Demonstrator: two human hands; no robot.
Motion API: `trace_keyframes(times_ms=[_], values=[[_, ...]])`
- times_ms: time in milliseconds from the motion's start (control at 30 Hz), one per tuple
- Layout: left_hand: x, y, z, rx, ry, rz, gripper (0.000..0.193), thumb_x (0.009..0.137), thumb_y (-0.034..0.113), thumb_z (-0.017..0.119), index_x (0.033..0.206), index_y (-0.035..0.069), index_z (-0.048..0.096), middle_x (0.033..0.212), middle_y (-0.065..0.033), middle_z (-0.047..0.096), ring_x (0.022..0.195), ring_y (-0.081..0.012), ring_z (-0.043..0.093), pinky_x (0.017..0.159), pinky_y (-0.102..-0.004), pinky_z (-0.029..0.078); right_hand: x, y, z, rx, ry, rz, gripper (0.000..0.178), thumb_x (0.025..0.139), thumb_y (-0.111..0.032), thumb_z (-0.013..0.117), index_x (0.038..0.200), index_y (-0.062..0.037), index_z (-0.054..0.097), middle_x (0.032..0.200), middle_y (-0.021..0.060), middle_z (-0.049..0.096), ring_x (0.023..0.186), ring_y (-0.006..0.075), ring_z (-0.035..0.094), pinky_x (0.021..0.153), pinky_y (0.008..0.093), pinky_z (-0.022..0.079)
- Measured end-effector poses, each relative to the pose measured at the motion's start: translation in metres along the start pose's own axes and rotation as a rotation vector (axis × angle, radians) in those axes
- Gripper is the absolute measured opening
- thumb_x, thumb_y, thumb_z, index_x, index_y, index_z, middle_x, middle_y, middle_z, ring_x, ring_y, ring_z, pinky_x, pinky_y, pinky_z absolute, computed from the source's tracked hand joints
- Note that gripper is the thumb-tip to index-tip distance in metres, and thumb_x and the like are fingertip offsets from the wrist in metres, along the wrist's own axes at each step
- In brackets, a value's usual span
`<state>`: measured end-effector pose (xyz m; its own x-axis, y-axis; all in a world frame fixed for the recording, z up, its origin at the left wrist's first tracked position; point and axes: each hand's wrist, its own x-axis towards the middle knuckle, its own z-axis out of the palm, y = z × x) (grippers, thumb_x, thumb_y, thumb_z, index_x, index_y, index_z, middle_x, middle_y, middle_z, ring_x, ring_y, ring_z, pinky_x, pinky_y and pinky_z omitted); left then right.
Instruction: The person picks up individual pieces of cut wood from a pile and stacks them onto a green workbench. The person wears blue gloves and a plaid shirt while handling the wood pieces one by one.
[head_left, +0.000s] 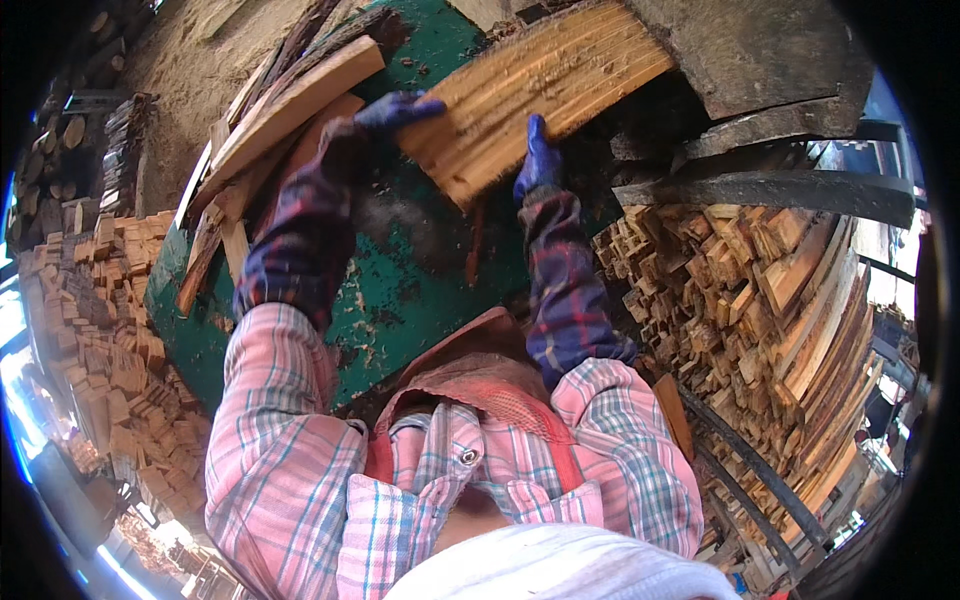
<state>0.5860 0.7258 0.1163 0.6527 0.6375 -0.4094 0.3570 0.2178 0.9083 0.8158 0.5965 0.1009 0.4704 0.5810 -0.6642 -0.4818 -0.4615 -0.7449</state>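
Note:
A wide, rough-sawn wooden board (545,95) lies slanting over the far side of a green metal table (400,310), sawdust scattered on its top face. My right hand (540,160), in a blue glove, grips the board's near edge with the thumb up on top and the other fingers hidden beneath. At the board's left end, my gloved left hand (400,110) holds the corner; its fingers are partly blurred. Both forearms wear dark plaid sleeve covers.
Several bark-edged wood strips (290,110) are heaped on the table's left side. Stacked cut wood (720,270) rises at the right, and another stack of short pieces (100,330) stands at the left. Sawdust (190,60) covers the ground at far left. A dark beam (770,195) juts in at right.

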Motion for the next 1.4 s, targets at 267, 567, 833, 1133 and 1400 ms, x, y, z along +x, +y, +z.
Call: trace_keyframes(times_ms=[267, 567, 833, 1133, 1400], values=[[-0.236, -0.058, 0.059, -0.204, 0.160, -0.079, 0.041, 0.086, 0.024, 0.062, 0.120, 0.003, 0.053, 0.107, 0.0003, 0.057, 0.098, -0.0095, 0.050, 0.090, -0.0261, 0.038, -0.152, 0.102, 0.004, 0.066, -0.294, -0.053, 0.063, 0.076, -0.029, 0.074, 0.123, 0.0019, 0.045, 0.107, 0.0114, 0.057, 0.091, 0.0198, 0.055, 0.079, 0.0377, 0.046], [-0.338, -0.094, 0.083, 0.298, 0.451, -0.248, 0.066, 0.072, 0.025, 0.059, 0.133, 0.013, 0.039, 0.105, -0.0233, 0.060, 0.098, -0.0346, 0.059, 0.083, -0.0386, 0.046, -0.175, 0.158, -0.050, 0.094, -0.542, 0.359, 0.028, 0.072, -0.017, 0.063, 0.091, 0.0032, 0.058, 0.079, 0.0135, 0.061, 0.072, 0.0285, 0.061, 0.071, 0.0401, 0.052], [-0.385, -0.104, 0.099, 0.744, 0.779, -0.271, 0.063, 0.072, 0.026, 0.060, 0.132, 0.025, 0.042, 0.112, -0.0222, 0.055, 0.101, -0.0388, 0.055, 0.082, -0.0445, 0.045, -0.292, 0.163, -0.183, 0.211, -0.357, -0.300, 0.064, 0.086, -0.033, 0.056, 0.135, 0.0003, 0.032, 0.129, 0.0158, 0.045, 0.116, 0.0256, 0.047, 0.100, 0.0384, 0.035], [-0.350, -0.078, 0.182, -0.225, 0.048, 0.101, 0.063, 0.074, 0.001, 0.064, 0.133, 0.002, 0.039, 0.106, -0.0038, 0.056, 0.084, -0.0124, 0.056, 0.071, -0.0279, 0.049, -0.361, 0.065, -0.303, -0.079, 0.368, -0.563, 0.030, 0.082, -0.017, 0.067, 0.104, 0.0015, 0.059, 0.078, -0.0015, 0.059, 0.067, 0.0070, 0.054, 0.060, 0.0231, 0.043], [-0.188, 0.189, 0.367, -0.184, -0.464, 0.349, 0.070, 0.079, 0.038, 0.068, 0.131, 0.001, 0.039, 0.105, -0.0080, 0.055, 0.092, -0.0137, 0.052, 0.078, -0.0282, 0.045, -0.450, 0.015, -0.415, 0.261, 0.725, -1.037, 0.040, 0.084, -0.012, 0.063, 0.120, 0.0010, 0.051, 0.115, 0.0133, 0.055, 0.107, 0.0199, 0.053, 0.089, 0.0339, 0.046]])
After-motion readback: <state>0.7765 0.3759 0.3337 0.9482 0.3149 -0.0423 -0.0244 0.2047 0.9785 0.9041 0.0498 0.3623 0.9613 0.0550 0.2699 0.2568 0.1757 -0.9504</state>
